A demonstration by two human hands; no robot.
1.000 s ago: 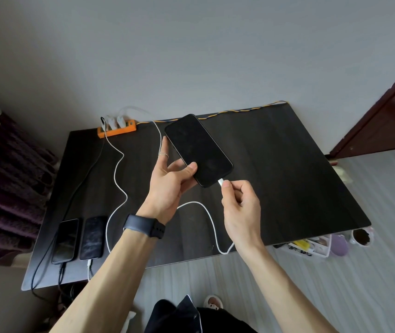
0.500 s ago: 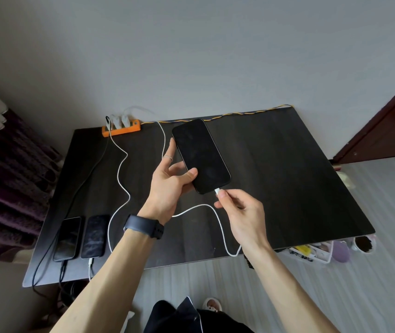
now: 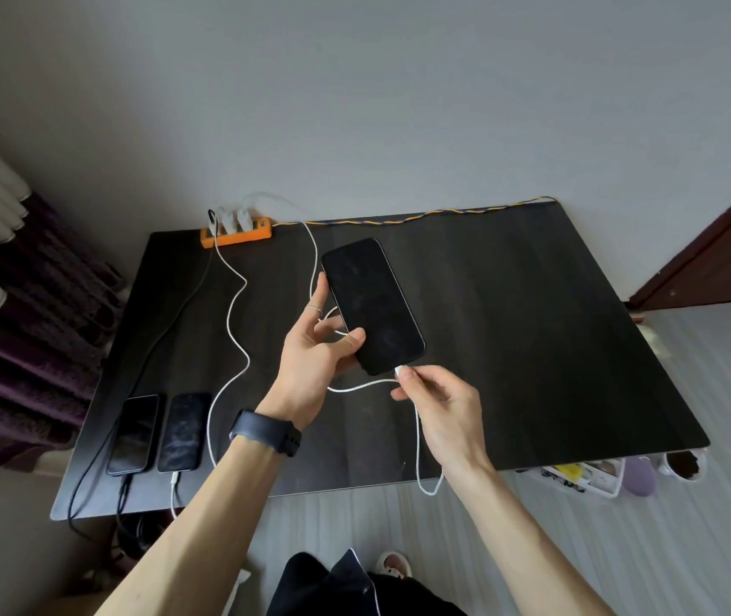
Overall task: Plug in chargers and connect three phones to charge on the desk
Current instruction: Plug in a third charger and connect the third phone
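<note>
**Hands Line Up for the Last Plug-In**

Left hand held the third phone up above the bench, thumb on the dark glass and fingers behind. Its long side pointed away from the person, with the top leaning a little left and the bottom end toward the right hand. That hand was nearer the port and pinched the white plug right at the phone's bottom edge. Whether the plug was fully in could not be told. Any push would likely need to go straight along the phone's long side. The first phone and the second phone lay flat side by side at the bench's left front corner, each with a cable at its near end. No brand or writing could be read.
</note>
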